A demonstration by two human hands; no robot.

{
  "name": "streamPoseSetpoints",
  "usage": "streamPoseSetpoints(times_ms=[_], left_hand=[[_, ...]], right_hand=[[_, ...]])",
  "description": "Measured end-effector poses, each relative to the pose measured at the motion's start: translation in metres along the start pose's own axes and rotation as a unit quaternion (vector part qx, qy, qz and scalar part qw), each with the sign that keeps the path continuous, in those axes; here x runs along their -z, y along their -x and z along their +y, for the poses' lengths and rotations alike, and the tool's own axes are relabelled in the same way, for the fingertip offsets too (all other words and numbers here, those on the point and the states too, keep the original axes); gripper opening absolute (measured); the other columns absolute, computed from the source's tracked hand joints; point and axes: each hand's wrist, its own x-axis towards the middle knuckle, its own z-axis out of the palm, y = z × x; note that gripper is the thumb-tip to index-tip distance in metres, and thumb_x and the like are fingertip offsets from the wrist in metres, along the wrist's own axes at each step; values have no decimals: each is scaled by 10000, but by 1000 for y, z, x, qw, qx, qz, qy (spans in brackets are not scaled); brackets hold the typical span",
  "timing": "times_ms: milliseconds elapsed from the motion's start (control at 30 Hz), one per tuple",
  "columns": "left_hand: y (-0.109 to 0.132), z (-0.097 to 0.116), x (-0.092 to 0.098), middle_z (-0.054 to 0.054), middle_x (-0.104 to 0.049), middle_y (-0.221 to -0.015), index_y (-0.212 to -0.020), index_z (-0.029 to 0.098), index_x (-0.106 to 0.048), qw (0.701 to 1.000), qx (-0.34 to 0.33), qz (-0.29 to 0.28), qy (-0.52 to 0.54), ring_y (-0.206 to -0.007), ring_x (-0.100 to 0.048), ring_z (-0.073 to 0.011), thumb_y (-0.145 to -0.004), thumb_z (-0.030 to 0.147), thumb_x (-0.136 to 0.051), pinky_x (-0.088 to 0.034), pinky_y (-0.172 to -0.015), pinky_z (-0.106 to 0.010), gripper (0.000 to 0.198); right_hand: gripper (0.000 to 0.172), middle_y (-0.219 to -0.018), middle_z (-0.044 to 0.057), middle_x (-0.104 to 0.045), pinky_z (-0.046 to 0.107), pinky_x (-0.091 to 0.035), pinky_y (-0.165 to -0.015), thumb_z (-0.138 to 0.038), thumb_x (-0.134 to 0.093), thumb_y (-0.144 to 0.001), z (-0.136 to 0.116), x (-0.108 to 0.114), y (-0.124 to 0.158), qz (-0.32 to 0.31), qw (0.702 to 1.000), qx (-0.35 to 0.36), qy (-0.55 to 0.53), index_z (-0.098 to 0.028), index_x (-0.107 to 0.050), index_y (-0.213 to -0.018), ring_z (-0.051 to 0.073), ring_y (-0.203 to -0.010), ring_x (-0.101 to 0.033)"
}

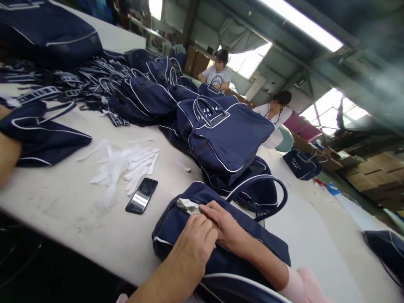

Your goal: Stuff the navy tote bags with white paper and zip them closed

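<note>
Pinching a crumpled paper wad [188, 205] at the open top of a navy bag [202, 235] — both hands: left hand [193, 246] fingers curled closed, right hand [224, 225] fingers pressed together — bag at the bench [78, 210] edge, beside a phone [142, 195].

White lettering on navy bag [221, 134], too blurred to read

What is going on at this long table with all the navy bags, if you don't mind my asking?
A person's left hand and right hand rest together on the top opening of a navy fabric bag with white piping, fingers by some crumpled pale paper stuffing. A black smartphone and white strips lie beside it on the white table. More navy bags are piled behind; two co-workers work beyond.
</note>
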Motion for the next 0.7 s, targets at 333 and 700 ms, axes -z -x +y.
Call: streamPoseSetpoints(times_ms=[333,700], left_hand=[[1,1,8,-2,-524,-779,-768,163,-519,998,-46,-32,16,-813,-468,-158,-931,66,-479,-405,-895,-373,194],[33,-37,43,21,-638,-926,-899,196,-565,983,70,-150,85,-965,-516,-184,-900,167,-632,-338,-916,-394,73]], right_hand=[[52,-811,-4,-611,240,-381,-647,-156,-562,-891,-16,16,-23,-187,975,39,114,-169,-603,-920,128,-722,-559],[179,-1002,71,-710,266,-450,-727,-137,-553,-854,-22,-23,-30,-226,972,33,47,-153,-656,-1000,198,-870,-666]])
